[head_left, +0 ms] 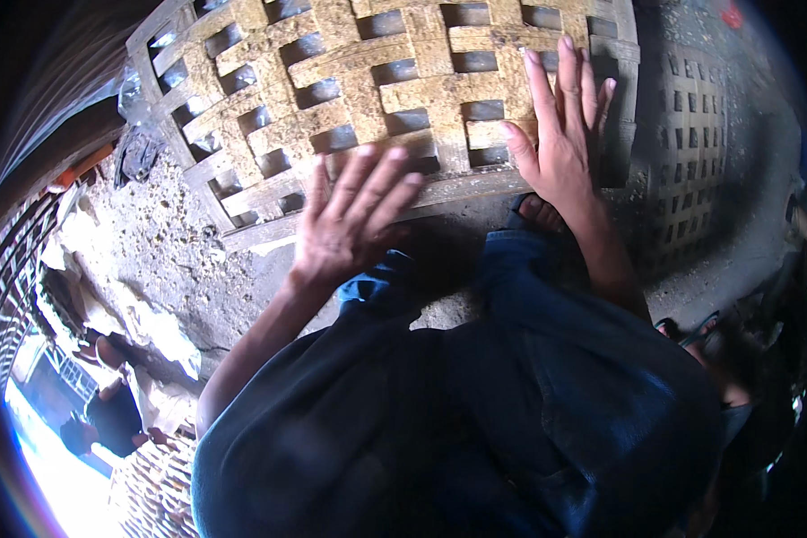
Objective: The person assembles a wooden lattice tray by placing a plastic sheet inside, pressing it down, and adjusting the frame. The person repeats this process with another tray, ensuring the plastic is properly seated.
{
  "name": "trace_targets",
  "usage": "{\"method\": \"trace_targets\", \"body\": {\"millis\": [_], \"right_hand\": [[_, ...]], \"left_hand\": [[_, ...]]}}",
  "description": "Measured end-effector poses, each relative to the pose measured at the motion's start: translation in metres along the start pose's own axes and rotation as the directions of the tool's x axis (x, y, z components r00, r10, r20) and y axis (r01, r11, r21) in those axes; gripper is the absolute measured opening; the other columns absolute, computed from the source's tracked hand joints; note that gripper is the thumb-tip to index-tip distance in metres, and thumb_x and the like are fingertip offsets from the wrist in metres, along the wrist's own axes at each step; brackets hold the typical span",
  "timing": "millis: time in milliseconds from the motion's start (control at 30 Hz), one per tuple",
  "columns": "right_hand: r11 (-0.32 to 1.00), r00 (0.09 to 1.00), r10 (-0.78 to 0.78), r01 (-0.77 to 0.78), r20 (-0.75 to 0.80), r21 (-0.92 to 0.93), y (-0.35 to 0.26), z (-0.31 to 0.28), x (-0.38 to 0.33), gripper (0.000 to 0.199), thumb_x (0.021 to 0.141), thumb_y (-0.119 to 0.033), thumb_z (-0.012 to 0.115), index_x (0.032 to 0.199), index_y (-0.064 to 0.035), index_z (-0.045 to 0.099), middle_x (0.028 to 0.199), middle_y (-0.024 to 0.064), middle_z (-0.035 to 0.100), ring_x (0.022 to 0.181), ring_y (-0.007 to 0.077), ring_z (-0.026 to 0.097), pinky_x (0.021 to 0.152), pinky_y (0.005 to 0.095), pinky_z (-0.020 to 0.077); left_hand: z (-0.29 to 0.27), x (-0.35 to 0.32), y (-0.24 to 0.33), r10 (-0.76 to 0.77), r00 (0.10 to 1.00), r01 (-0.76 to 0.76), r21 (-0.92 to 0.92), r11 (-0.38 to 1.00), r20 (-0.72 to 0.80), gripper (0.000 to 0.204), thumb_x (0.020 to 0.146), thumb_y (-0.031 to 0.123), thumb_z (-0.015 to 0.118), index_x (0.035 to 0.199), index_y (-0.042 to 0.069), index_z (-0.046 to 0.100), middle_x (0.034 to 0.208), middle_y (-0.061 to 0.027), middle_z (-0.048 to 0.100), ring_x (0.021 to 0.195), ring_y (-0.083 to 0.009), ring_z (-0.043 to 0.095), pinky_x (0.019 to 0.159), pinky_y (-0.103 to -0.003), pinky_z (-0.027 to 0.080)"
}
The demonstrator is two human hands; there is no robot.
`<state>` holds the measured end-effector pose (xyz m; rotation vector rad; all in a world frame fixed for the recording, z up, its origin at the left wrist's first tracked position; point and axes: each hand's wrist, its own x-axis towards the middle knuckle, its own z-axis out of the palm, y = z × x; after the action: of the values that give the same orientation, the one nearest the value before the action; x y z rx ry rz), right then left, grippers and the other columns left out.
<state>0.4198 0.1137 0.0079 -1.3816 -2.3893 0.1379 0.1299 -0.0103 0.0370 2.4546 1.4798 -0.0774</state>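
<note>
A large woven lattice panel (348, 67) of flat bamboo-like strips, with square gaps, spans the upper middle of the view. Brownish stains and bits of dirt mark its strips. My left hand (345, 211) is at the panel's near edge, fingers outstretched and slightly blurred; whether it touches the strips I cannot tell. Over the panel's right part lies my right hand (560, 148), flat with fingers spread and the thumb out to the side. Neither hand grips anything. Something greyish and shiny shows through the gaps.
Grit and debris cover the floor (166, 238) at the left. Another lattice panel (690, 143) is in shade at the right. A person (112, 417) is at the lower left beside woven sticks (157, 489). Another person's sandaled foot (701, 330) shows at the right.
</note>
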Motion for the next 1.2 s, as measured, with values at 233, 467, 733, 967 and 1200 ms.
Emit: {"method": "trace_targets", "body": {"millis": [233, 467, 733, 967, 1200], "right_hand": [[0.993, 1.000, 0.026, -0.025, -0.006, 0.114, 0.017, -0.009, 0.004, 0.074, 0.096, -0.043, 0.061, 0.159, -0.0104, 0.038, 0.167, 0.0228, 0.025, 0.154, 0.0425, 0.020, 0.122, 0.0646, 0.0082], [1.000, 1.000, -0.007, 0.007, -0.020, 0.013, 0.018, -0.004, 0.001, 0.074, 0.099, -0.050, 0.054, 0.159, -0.0109, 0.037, 0.166, 0.0230, 0.026, 0.154, 0.0431, 0.022, 0.121, 0.0670, 0.0070], [0.997, 0.999, 0.001, 0.002, -0.047, 0.073, 0.015, 0.000, 0.002, 0.071, 0.101, -0.045, 0.055, 0.159, -0.0087, 0.037, 0.166, 0.0232, 0.026, 0.153, 0.0443, 0.022, 0.122, 0.0647, 0.0112], [0.990, 1.000, 0.006, -0.002, -0.025, 0.140, 0.016, 0.001, 0.006, 0.072, 0.098, -0.043, 0.061, 0.159, -0.0108, 0.038, 0.167, 0.0227, 0.025, 0.153, 0.0445, 0.022, 0.121, 0.0676, 0.0076], [0.999, 1.000, 0.020, -0.021, 0.003, 0.036, -0.003, -0.012, 0.007, 0.067, 0.100, -0.045, 0.055, 0.157, -0.0124, 0.041, 0.167, 0.0219, 0.026, 0.154, 0.0435, 0.022, 0.121, 0.0684, 0.0062]], "left_hand": [[-0.027, -0.136, -0.110, -0.437, 0.871, 0.480, 0.194, 0.856, -0.224, 0.083, 0.091, 0.047, 0.070, 0.160, 0.013, 0.037, 0.169, -0.0218, 0.021, 0.156, -0.0442, 0.017, 0.124, -0.066, 0.009], [-0.032, 0.060, 0.003, -0.193, 0.949, 0.151, -0.179, 0.972, -0.249, 0.074, 0.095, 0.061, 0.057, 0.157, 0.025, 0.040, 0.168, -0.0206, 0.022, 0.156, -0.0388, 0.022, 0.122, -0.067, 0.015], [-0.003, 0.085, 0.003, -0.121, 0.932, 0.100, -0.079, 0.992, -0.340, 0.070, 0.096, 0.049, 0.064, 0.158, 0.031, 0.038, 0.163, -0.0027, 0.040, 0.153, -0.0270, 0.032, 0.100, -0.062, 0.051], [-0.050, -0.149, -0.132, -0.573, 0.668, 0.725, 0.243, 0.644, -0.474, 0.071, 0.104, 0.046, 0.050, 0.164, 0.014, 0.028, 0.170, -0.0225, 0.015, 0.157, -0.0469, 0.011, 0.122, -0.070, 0.004], [-0.025, 0.025, -0.025, -0.351, 0.847, 0.287, -0.214, 0.934, -0.398, 0.091, 0.091, 0.039, 0.074, 0.163, 0.008, 0.025, 0.165, -0.0310, 0.022, 0.156, -0.0443, 0.015, 0.123, -0.063, 0.017]]}}
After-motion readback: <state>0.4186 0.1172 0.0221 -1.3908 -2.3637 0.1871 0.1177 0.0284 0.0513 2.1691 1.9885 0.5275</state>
